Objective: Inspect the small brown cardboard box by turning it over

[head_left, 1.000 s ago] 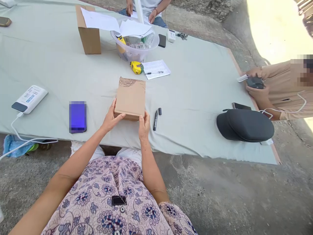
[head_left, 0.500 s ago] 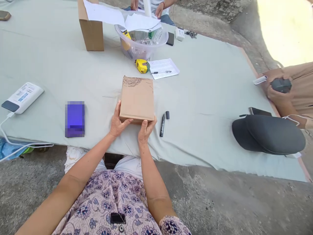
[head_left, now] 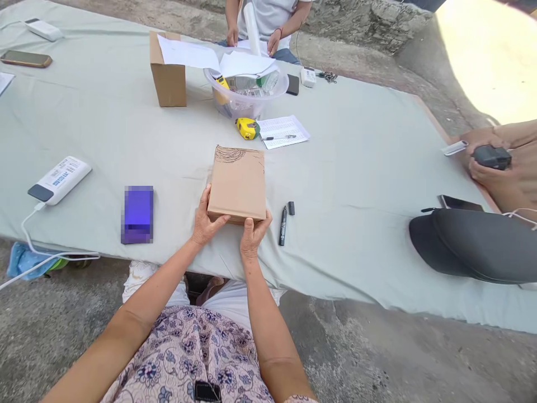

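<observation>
A small brown cardboard box (head_left: 237, 182) is on the cloth-covered table in front of me, with dark scribbled curved lines at its far left corner. My left hand (head_left: 205, 221) grips its near left corner, thumb along the front edge. On the near right corner, my right hand (head_left: 254, 232) is closed round the box, thumb up against the front. The fingers under and behind the box are partly hidden. Just right of it lie an uncapped black marker (head_left: 283, 226) and its cap (head_left: 291, 208). A pixelated purple object (head_left: 139, 214) lies to the left.
Beyond the box are a yellow tape measure (head_left: 247, 129), a written sheet (head_left: 287, 131) with a pen, a plastic basin (head_left: 251, 106) and a taller carton (head_left: 171, 84). A power bank (head_left: 61, 180) lies left, a black case (head_left: 474, 243) right. Two other people are at the table.
The view has shifted, so everything on the table appears slightly lower and further right. Both hands keep the same hold on the box.
</observation>
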Demonstrator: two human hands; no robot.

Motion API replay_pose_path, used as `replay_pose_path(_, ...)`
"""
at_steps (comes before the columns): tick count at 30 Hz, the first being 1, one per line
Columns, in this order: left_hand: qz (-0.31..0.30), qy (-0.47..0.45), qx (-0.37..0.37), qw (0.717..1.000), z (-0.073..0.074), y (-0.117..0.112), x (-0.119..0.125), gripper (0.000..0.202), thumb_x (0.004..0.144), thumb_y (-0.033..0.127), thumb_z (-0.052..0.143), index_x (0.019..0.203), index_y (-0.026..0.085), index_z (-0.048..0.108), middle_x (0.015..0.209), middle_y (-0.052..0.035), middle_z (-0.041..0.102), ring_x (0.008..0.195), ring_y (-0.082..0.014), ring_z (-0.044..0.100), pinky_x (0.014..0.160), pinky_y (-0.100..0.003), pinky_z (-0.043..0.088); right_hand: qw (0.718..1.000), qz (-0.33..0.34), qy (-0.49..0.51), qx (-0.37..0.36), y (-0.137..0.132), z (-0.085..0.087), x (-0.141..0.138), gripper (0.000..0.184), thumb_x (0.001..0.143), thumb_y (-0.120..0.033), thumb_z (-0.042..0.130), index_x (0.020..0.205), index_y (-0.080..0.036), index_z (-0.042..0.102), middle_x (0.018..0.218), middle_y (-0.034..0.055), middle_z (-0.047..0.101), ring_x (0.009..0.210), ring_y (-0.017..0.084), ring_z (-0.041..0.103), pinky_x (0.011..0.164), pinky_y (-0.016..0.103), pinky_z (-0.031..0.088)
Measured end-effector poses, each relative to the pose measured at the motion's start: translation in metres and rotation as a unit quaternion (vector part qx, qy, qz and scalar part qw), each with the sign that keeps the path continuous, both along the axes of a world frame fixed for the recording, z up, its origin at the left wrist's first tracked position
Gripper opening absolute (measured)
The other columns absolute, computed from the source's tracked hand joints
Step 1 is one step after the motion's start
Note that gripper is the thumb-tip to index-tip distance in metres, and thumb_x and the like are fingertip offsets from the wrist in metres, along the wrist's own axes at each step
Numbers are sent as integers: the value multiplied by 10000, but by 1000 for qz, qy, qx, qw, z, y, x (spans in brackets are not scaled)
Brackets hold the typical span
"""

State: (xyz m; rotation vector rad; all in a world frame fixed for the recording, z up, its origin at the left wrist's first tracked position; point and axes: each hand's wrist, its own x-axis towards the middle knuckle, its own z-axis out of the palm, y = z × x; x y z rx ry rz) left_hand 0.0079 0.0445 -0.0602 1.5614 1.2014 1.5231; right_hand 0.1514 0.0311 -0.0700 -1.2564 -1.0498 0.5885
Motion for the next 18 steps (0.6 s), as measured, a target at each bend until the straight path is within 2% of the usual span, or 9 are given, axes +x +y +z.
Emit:
replay_pose_path(5, -9, -17, 22, 1000, -2, 1, 1, 1018, 767, 650, 737, 1569, 275, 234, 1629, -160, 330, 1511, -335, 337, 1230, -493, 330, 1000, -5, -3, 4, 0, -1, 0, 716, 815, -762, 485, 1248, -198, 410, 1232, 142, 530, 1133, 260, 590, 1014, 489, 504)
replay_pose_path(9, 4, -32, 23, 999, -1, 1, 1, 1005, 754, 665, 740, 1551, 254, 285, 1594, -172, 389, 1492, -336, 373, 1229, -493, 331, 1000, -24, -2, -5, 0, 0, 0, 721, 791, -791, 488, 1199, -198, 432, 1172, 126, 539, 1058, 251, 601, 954, 465, 528)
replay_pose_path(18, 18, -16, 4, 1000, -6, -1, 3, 989, 771, 656, 729, 1560, 265, 279, 1617, -160, 362, 1500, -326, 364, 1234, -501, 331, 1000, -23, -7, -12, -3, 5, 0, 721, 798, -792, 480, 1196, -193, 418, 1188, 143, 540, 1075, 255, 589, 971, 463, 505)
